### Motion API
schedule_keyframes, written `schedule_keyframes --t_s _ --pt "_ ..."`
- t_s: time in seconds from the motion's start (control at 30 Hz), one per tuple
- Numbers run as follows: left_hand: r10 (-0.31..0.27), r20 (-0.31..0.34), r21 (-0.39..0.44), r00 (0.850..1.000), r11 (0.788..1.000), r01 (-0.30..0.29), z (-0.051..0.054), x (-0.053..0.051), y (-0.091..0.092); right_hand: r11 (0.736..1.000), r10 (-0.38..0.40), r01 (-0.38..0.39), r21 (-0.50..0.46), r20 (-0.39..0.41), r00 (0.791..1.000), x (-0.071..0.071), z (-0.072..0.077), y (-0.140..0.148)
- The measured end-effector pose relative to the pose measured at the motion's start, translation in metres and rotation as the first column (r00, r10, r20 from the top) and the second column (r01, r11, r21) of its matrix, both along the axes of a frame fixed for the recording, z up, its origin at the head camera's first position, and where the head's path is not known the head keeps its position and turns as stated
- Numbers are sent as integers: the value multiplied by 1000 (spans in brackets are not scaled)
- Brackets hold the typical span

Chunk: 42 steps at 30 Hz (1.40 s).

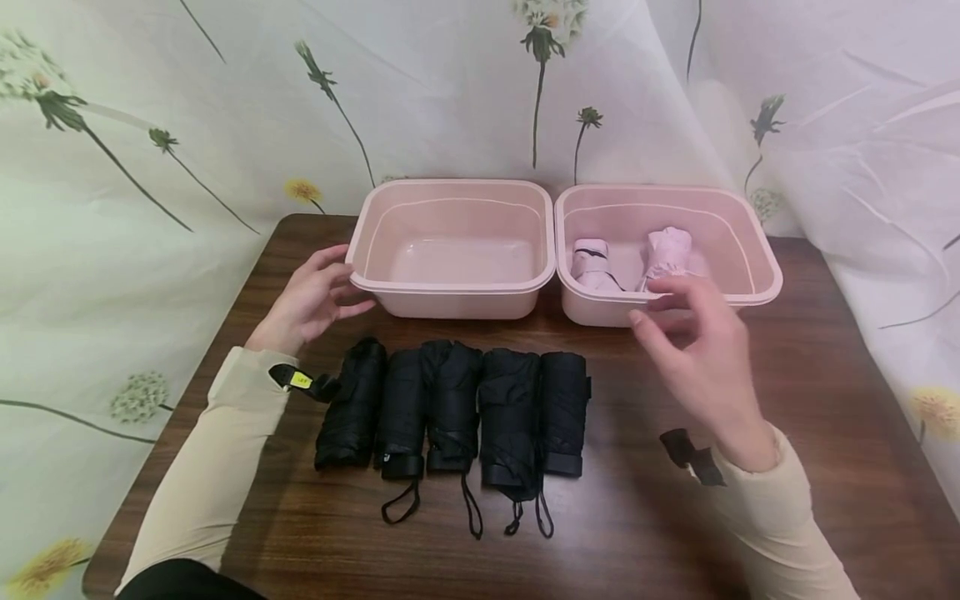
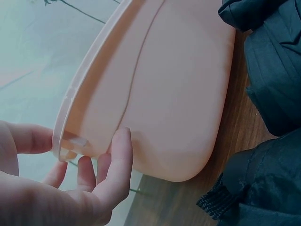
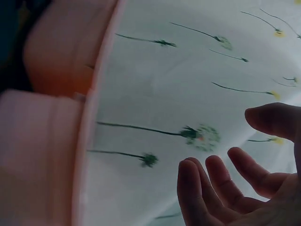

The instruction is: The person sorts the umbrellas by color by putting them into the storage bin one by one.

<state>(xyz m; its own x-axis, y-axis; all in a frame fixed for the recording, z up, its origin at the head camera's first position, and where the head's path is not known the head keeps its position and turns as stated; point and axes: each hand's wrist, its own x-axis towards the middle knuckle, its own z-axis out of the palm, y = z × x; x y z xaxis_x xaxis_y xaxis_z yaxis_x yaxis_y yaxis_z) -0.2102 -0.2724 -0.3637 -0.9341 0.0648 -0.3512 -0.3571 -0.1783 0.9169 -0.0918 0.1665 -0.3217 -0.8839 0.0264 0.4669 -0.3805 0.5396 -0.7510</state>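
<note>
Head view: your loose left hand [image 1: 311, 298] touches the upper-centre basin [image 1: 457, 305]; your right hand [image 1: 705, 362] gapes, empty. Probably light, stiff; grip its rim [image 1: 457, 289].

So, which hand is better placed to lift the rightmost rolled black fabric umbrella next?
Right hand, probably: nearer that umbrella and holding nothing, while the left hand is at the rim of the left rectangular pink plastic tub.
</note>
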Motion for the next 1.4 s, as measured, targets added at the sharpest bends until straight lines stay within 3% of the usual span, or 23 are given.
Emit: schedule_keyframes --t_s 0.17,0.37,0.5,0.7,0.77,1.13,1.4 --pt "-2 2 12 1000 1000 2 -1 -1 1 997 34 -45 69 154 987 -9 -33 -7" --pt "-1 4 5 1000 1000 1 0 -1 2 994 54 -80 77 298 953 -17 -68 -19" --pt "-3 0 -11 1000 1000 3 1 -1 2 982 57 -126 141 415 908 -19 -86 -26" --pt "-5 2 -16 1000 1000 5 2 -1 2 937 8 -200 287 553 833 -14 -106 -37" --pt "-8 2 -24 1000 1000 8 2 -1 2 924 -9 -215 316 580 815 -13 -110 -41" --pt "-7 9 -39 1000 999 7 1 2 1 888 -69 -244 391 636 769 -15 -114 -47" --pt "-8 7 -53 1000 999 9 1 2 1 890 -68 -252 380 658 750 -17 -113 -46"
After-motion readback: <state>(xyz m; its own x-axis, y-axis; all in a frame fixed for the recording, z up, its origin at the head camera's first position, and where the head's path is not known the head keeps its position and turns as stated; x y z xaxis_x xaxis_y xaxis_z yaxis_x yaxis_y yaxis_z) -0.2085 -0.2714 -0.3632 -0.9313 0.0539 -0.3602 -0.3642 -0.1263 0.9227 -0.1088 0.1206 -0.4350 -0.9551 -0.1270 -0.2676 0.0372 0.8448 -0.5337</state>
